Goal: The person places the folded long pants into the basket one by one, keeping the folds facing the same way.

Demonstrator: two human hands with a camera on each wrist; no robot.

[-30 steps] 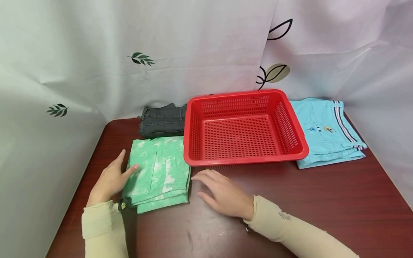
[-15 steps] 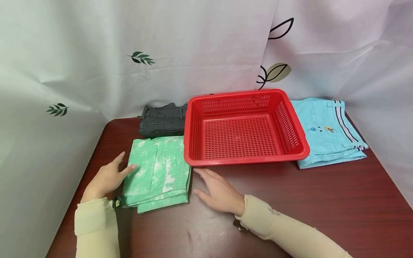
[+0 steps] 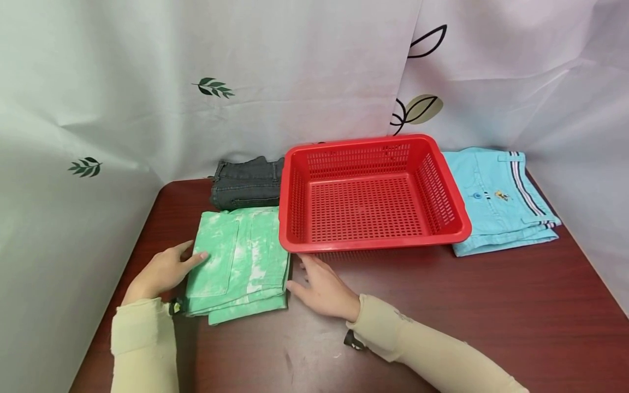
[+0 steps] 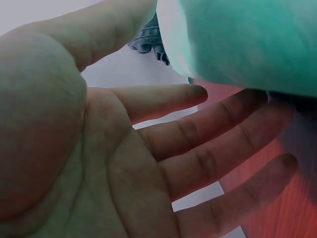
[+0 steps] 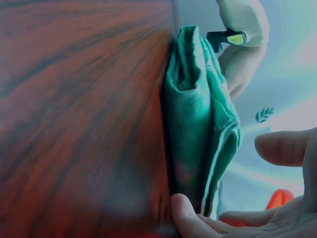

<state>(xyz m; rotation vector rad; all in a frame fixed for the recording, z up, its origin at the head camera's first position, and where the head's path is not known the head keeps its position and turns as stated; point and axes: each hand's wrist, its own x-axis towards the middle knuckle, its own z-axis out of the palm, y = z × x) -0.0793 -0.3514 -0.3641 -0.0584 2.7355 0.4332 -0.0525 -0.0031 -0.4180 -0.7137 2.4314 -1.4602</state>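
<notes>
green folded garment: lies flat on the dark red table, left of centre in the frame, between the two hands; nearly square from above, so no clear long axis shows, its sides running up and down the frame with a slight lean.
left hand: at the garment's left edge, thumb lapping over the top near that edge; fingers extended and spread, gripping nothing.
right hand: at the opposite edge, thumb tip by the lower right corner; fingers loosely extended, not curled round the cloth.
nearer hand: both are close; the left overlaps the cloth, the right sits just beside it.
left wrist view: shows the palm and long fingers that the head view mostly hides, the tips close to the green edge; contact cannot be told.
right wrist view: shows the stacked folds side-on, one fingertip low by the bottom fold near the tabletop, thumb well apart.
red basket: centre of the frame, above the right hand.
dark garment: just above the green one.
light blue garment: right side.
</notes>
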